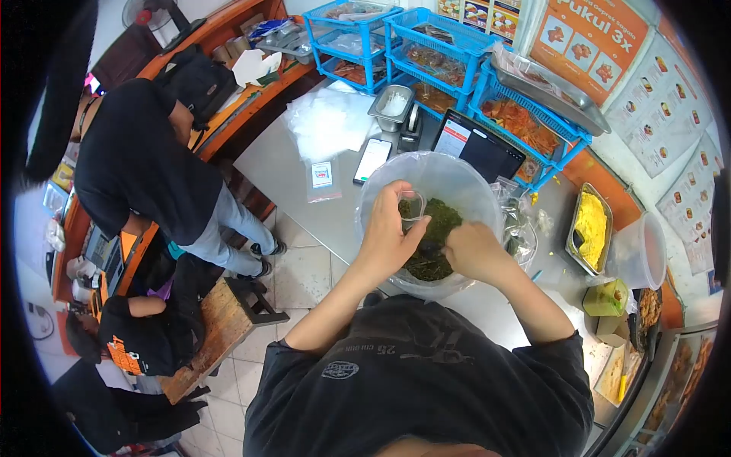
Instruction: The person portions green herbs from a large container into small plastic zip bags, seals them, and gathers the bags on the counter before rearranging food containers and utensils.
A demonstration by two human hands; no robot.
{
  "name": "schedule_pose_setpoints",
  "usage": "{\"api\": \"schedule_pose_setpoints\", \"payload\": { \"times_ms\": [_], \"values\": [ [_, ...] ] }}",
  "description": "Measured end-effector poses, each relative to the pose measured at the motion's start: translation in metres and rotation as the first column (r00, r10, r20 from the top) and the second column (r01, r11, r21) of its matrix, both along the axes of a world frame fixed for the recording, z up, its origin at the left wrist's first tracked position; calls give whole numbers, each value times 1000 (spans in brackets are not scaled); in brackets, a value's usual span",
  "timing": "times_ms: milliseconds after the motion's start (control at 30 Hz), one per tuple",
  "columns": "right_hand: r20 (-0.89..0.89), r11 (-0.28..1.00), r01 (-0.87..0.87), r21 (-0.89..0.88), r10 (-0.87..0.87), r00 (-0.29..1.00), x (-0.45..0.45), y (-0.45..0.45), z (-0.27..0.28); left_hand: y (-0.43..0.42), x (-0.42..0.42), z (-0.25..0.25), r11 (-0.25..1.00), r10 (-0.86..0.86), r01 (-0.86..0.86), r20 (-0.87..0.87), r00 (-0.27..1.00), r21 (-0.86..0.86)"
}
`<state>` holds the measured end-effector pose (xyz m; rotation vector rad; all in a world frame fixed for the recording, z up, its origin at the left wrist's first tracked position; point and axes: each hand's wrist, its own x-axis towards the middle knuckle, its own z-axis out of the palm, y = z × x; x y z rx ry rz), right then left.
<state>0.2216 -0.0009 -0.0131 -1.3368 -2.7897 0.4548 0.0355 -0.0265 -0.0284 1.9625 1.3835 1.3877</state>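
Note:
A large translucent round tub [373, 179] stands on the metal table, with a dark green leafy mass [443, 218] inside. My left hand [390, 232] is over the tub's left part, its fingers and thumb wrapped round a small clear plastic cup [412, 206]. Some green stuff shows in or behind the cup. My right hand [474, 250] reaches into the tub on the right, fingers curled at the green mass; a dark object shows by its fingertips, too unclear to name.
A phone [373, 161], a tablet [478, 146] and clear plastic bags [327, 122] lie behind the tub. Blue stacked baskets [434, 65] line the back. A yellow-filled tray [590, 228] sits right. At the left, one person [145, 160] stands near a wooden bench [217, 335].

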Motion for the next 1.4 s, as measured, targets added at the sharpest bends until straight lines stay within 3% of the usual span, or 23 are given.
{"api": "schedule_pose_setpoints", "payload": {
  "times_ms": [67, 167, 267, 300, 400, 500, 600, 700, 733, 800, 833, 900, 1100, 1300, 1400],
  "values": [
    [-438, 984, 55, 167, 23, 899, -2, 4, 7, -1, -1, 1, 1000, 21, -20, -49, 999, 6],
    [-772, 930, 235, 282, 75, 631, -25, -11, 42, -3, 1, 1, 999, 23, -25, -84, 996, -25],
    [-784, 993, 101, 56, -19, 620, -24, -11, 17, -5, 6, 1, 992, -27, 29, 13, 1000, -123],
    [-753, 993, 100, 67, -15, 658, -24, -10, 19, -5, 7, 1, 986, -44, 54, 67, 997, -160],
    [-719, 982, 136, 134, 2, 695, -22, -11, 15, -7, 6, 5, 979, 53, -40, -60, 997, 199],
    [-699, 962, 131, 240, 77, 711, -21, -12, 13, -14, -4, 23, 969, 133, -8, -494, 859, 247],
    [-686, 963, 125, 237, 75, 724, -18, -12, 11, -15, -6, 18, 989, 130, -59, -613, 779, 133],
    [-734, 978, 122, 167, 41, 677, -14, -13, 17, -13, -8, 20, 986, 92, -67, -163, 982, 151],
    [-750, 988, 99, 116, 22, 661, -11, -13, 19, -12, -11, 16, 1000, -26, 26, 16, 1000, 15],
    [-778, 999, 46, 18, -15, 628, -7, -13, 24, -5, -19, 3, 944, -178, 271, 402, 898, -188],
    [-813, 998, 68, -3, -42, 581, -9, -14, 23, -3, -20, -1, 910, -231, 378, 553, 801, -168],
    [-875, 992, 113, -49, -97, 474, -13, -16, 19, -3, -18, -3, 908, -208, 392, 652, 730, -149],
    [-852, 970, 84, -229, -241, 465, -11, -14, 1, -1, -12, -9, 937, -143, 332, 754, 642, -105],
    [-868, 973, 151, -176, -226, 442, -11, -18, 5, -1, -6, -10, 957, -131, 281, 756, 642, -72],
    [-832, 968, 244, -57, -181, 524, -9, -20, 5, -5, -1, -9, 974, -111, 220, 734, 670, -54]
  ]
}}
